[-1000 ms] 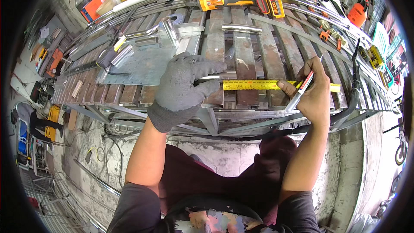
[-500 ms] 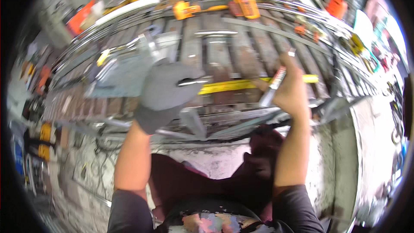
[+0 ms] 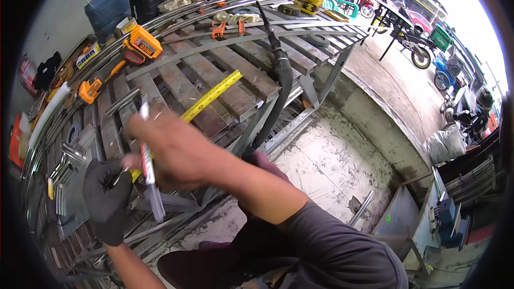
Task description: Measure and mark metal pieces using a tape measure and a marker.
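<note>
My left hand, in a dark grey glove, is closed around a small shiny metal piece, most of it hidden by the fingers. My bare right hand, smeared by motion, crosses in front of my body and grips a slim white and red marker, its greyish end pointing down. A yellow measuring tape blade stretches across the slatted metal bench, passing behind my right hand toward the left glove. Whether the glove touches its near end I cannot tell.
Short shiny tubes lie left of the glove. Farther back are a yellow-orange tool, orange clamps and long metal tubes. A black hose hangs over the bench's right edge. Parked motorbikes stand outside.
The view has swung to the right, bringing the open street in. My right hand with the marker has come left, close to the gloved hand; the tape blade now shows beyond it.
</note>
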Motion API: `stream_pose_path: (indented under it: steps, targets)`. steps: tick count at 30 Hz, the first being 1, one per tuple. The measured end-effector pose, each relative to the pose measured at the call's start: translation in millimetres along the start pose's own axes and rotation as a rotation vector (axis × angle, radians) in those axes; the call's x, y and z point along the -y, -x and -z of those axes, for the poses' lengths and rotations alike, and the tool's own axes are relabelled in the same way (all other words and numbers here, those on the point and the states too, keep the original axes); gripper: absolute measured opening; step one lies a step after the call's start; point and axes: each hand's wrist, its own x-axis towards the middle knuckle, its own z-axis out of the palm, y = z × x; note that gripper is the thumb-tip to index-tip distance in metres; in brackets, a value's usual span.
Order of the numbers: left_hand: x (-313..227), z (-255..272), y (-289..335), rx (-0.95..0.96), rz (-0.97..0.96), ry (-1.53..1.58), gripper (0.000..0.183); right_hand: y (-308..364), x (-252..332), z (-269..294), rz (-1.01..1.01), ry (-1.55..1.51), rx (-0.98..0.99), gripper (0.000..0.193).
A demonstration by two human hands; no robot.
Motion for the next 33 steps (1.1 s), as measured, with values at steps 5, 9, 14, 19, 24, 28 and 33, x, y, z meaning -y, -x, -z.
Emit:
stream_pose_path:
  steps: [5, 9, 14, 19, 24, 28, 33]
  targets:
    - [22, 3, 6, -0.087, -0.189, 0.038, 0.060, -8, 14, -31, 0.126, -0.188, 0.048, 0.059]
    - [18, 6, 6, -0.064, -0.203, 0.030, 0.055, -13, 18, -37, 0.085, -0.236, 0.070, 0.053]
    - [1, 4, 3, -0.015, -0.057, -0.073, 0.031, -14, 10, -27, 0.029, -0.284, -0.065, 0.033]
    - [-4, -5, 3, -0.058, 0.014, 0.052, 0.021, -21, 9, -42, 0.045, -0.255, -0.109, 0.028]
    - [-9, -8, 2, -0.086, 0.022, 0.021, 0.019, -22, 1, -44, -0.032, -0.243, -0.113, 0.022]
    - [-21, -9, 1, -0.093, 0.000, -0.030, 0.016, -18, -1, -39, -0.014, -0.351, 0.002, 0.019]
    - [-28, -5, -1, -0.094, -0.163, -0.284, 0.019, -14, 4, -34, -0.166, -0.428, 0.047, 0.020]
